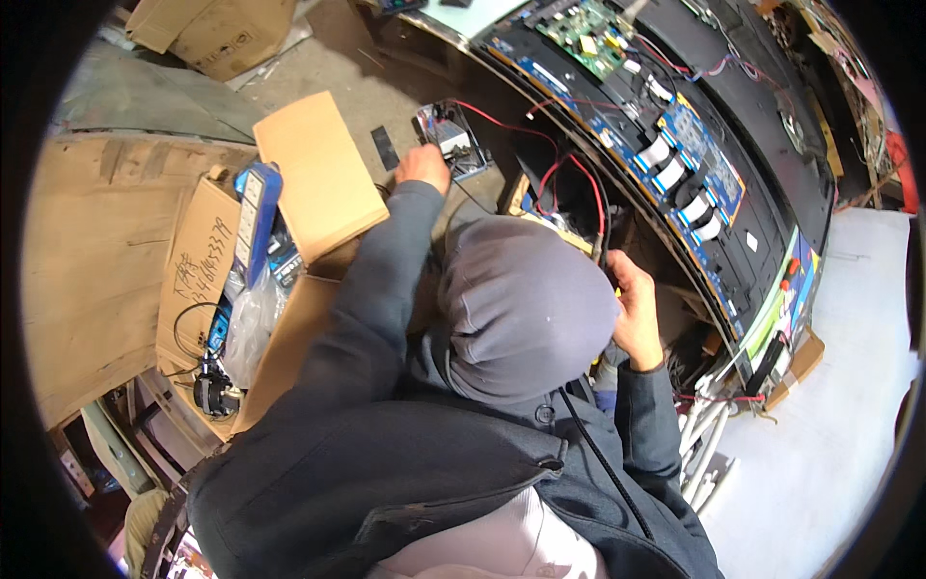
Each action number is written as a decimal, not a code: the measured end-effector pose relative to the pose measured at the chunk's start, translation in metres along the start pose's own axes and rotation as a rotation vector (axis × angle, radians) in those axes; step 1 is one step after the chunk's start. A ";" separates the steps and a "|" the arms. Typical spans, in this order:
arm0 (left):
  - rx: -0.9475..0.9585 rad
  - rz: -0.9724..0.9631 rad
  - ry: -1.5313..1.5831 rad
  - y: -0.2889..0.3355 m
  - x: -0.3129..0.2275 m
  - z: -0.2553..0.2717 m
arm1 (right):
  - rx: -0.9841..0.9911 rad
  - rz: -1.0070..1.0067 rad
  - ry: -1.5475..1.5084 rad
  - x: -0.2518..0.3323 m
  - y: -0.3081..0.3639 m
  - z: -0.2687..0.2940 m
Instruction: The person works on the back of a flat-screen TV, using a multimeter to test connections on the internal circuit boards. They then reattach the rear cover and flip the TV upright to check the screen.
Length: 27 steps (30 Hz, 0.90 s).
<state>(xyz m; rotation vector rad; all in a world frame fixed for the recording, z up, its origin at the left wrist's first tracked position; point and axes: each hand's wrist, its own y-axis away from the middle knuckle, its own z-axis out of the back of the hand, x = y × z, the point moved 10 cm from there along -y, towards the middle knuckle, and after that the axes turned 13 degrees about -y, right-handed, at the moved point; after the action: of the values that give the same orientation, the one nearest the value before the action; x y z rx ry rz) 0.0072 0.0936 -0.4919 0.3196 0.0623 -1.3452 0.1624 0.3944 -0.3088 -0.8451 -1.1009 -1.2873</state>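
Observation:
My left hand (424, 168) reaches out, its fingers curled down at the near left edge of a small open electronic device (451, 140). Dark parts and wires lie in and around it; what the fingers grip there is too small to make out. My right hand (637, 311) is farther right, fingers bent inward beside a black cable (605, 217); whatever they hold is hidden. A red wire (492, 118) loops from the device toward that cable. Between my arms, a rounded grey cloth-covered shape (531, 309) blocks part of the view.
At the upper right lies a large black display panel (772, 164) with a green circuit board (590, 43), a blue board (699, 159) and white ribbon cables. An open cardboard box (198, 280) on the left holds a power strip (256, 217) and plastic bags. White tubes (712, 444) stand at right.

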 end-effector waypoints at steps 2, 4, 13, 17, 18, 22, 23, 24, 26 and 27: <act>0.010 -0.070 0.159 -0.017 0.025 -0.048 | 0.008 0.027 0.030 0.004 -0.001 0.000; 0.513 0.281 1.001 -0.010 0.033 -0.129 | -0.007 -0.008 -0.020 -0.001 0.004 0.002; 0.600 0.241 1.053 0.005 0.016 -0.139 | 0.044 0.024 0.001 -0.010 0.009 -0.002; 0.464 0.214 1.224 -0.005 0.020 -0.118 | 0.038 0.001 -0.018 -0.015 0.011 -0.003; 0.503 0.219 1.147 -0.006 0.018 -0.113 | 0.040 0.000 -0.028 -0.019 0.011 -0.003; 0.211 0.169 0.979 -0.001 0.039 -0.091 | 0.050 0.014 -0.064 -0.027 0.011 -0.007; 0.230 0.184 1.152 -0.004 0.041 -0.100 | 0.044 0.009 -0.082 -0.028 0.010 -0.009; 0.251 0.221 1.136 -0.002 0.047 -0.112 | 0.037 0.003 -0.101 -0.029 0.010 -0.010; 0.186 0.226 1.081 0.007 0.048 -0.105 | 0.045 0.015 -0.071 -0.022 0.009 -0.012; 0.256 0.261 1.068 0.006 0.051 -0.112 | 0.048 0.032 -0.052 -0.021 0.007 -0.012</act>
<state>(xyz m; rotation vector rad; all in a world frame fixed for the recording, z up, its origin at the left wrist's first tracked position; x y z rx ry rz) 0.0403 0.0764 -0.6094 1.1944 0.7152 -0.7988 0.1725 0.3907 -0.3317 -0.8611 -1.1509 -1.2131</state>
